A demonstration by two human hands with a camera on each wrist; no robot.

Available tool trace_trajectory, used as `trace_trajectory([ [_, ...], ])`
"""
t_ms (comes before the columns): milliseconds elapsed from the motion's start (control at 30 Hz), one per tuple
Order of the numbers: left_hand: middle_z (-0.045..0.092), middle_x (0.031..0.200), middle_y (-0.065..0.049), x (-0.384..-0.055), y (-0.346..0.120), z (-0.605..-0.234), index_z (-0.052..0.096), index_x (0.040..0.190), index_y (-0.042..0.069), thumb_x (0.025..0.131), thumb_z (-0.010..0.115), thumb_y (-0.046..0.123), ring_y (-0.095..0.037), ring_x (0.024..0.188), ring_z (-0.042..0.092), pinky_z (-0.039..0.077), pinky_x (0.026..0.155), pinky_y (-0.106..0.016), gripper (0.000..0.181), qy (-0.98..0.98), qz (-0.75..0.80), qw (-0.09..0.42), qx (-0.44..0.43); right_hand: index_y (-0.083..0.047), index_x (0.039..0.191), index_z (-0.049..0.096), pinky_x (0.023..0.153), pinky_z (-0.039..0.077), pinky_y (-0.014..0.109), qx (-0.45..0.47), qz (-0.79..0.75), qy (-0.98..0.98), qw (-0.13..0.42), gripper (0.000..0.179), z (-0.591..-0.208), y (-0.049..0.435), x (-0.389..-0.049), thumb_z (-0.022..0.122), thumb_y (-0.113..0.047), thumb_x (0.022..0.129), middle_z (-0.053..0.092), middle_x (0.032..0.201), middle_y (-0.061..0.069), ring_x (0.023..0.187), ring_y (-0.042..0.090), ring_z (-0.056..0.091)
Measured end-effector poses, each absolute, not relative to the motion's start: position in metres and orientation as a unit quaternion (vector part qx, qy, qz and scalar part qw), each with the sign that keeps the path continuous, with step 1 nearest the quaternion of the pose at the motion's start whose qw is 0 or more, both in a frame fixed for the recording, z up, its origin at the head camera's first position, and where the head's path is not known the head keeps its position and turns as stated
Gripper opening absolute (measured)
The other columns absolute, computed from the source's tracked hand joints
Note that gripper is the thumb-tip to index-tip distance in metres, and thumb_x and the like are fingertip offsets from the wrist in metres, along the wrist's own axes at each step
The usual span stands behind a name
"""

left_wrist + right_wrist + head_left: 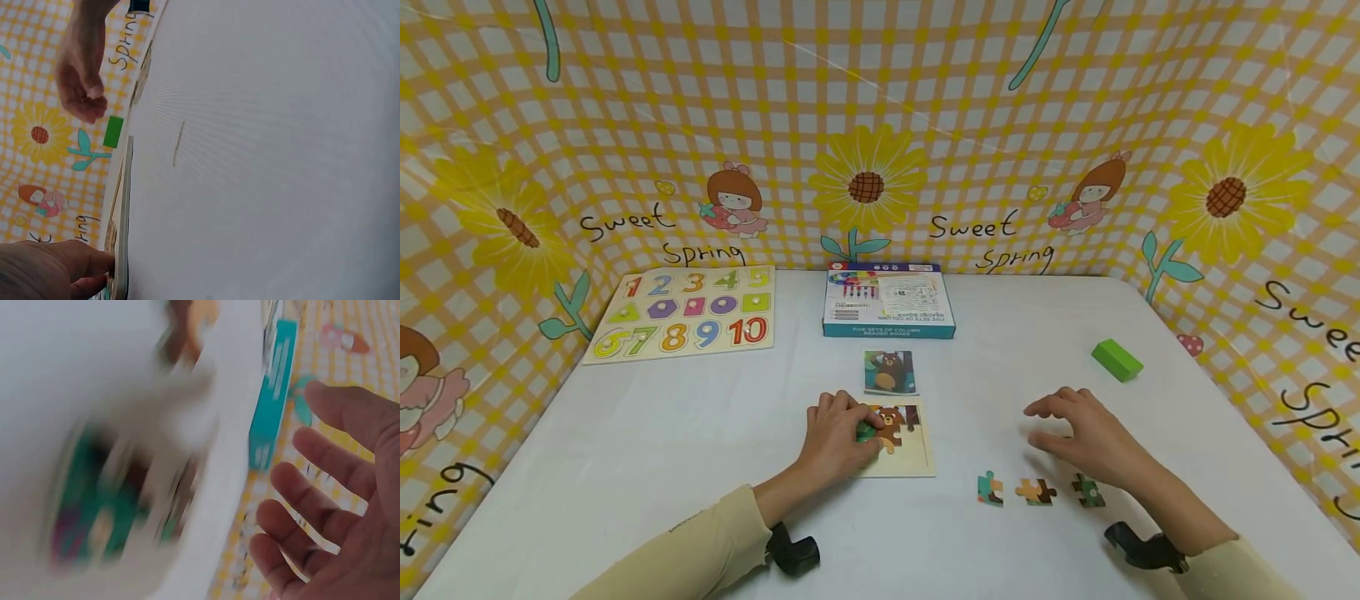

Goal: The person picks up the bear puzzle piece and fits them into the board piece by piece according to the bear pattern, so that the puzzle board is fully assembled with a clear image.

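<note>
A pale wooden puzzle tray [917,462] holds a partly filled bear jigsaw [889,421]. My left hand [842,433] rests on the tray's left side, thumb and index finger spread and touching the jigsaw; its other fingertips are hidden in the head view. To the right, my right hand [1086,437] hovers above the table with loosely bent fingers and nothing between them. Near it lie three loose jigsaw pieces: a teal one [990,490], an orange-brown one [1036,492] and a dark green one [1087,490]. Pieces in the right wrist view are blurred.
Behind the tray lies a bear picture card [890,372], then a blue-edged box [889,302]. A number puzzle board [681,312] lies at the back left. A green block [1117,360] sits at the right. Patterned cloth [865,100] rises around the white table.
</note>
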State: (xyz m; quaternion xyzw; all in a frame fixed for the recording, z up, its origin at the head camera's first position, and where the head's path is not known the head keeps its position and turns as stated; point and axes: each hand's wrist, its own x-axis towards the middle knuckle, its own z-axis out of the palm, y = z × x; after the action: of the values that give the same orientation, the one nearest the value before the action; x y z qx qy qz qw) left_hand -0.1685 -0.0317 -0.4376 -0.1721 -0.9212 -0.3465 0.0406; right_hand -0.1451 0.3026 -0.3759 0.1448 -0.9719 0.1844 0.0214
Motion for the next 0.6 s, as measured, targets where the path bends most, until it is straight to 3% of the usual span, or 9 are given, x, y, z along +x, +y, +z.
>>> trace_trajectory([
  [333, 0.052, 0.092, -0.001, -0.168, -0.031, -0.436, 0.071, 0.087, 0.019, 0.075, 0.071, 0.021, -0.019, 0.09, 0.037, 0.025, 0.079, -0.039, 0.012, -0.922, -0.346, 0.041, -0.17, -0.014, 0.107, 0.067, 0.072, 0.042, 0.036, 0.108, 0.143, -0.983, -0.025, 0.035, -0.392, 0.349, -0.137, 0.076, -0.024, 0.074, 0.061, 0.102, 0.006, 0.094, 0.025, 0.05],
  [600, 0.052, 0.092, -0.002, -0.168, -0.03, -0.435, 0.071, 0.087, 0.019, 0.077, 0.071, 0.021, -0.019, 0.089, 0.036, 0.025, 0.08, -0.04, 0.011, -0.922, -0.349, 0.034, -0.167, -0.015, 0.109, 0.067, 0.072, 0.041, 0.034, 0.111, 0.145, -0.983, -0.03, 0.037, -0.4, 0.359, -0.138, 0.077, -0.023, 0.074, 0.06, 0.104, 0.005, 0.095, 0.023, 0.048],
])
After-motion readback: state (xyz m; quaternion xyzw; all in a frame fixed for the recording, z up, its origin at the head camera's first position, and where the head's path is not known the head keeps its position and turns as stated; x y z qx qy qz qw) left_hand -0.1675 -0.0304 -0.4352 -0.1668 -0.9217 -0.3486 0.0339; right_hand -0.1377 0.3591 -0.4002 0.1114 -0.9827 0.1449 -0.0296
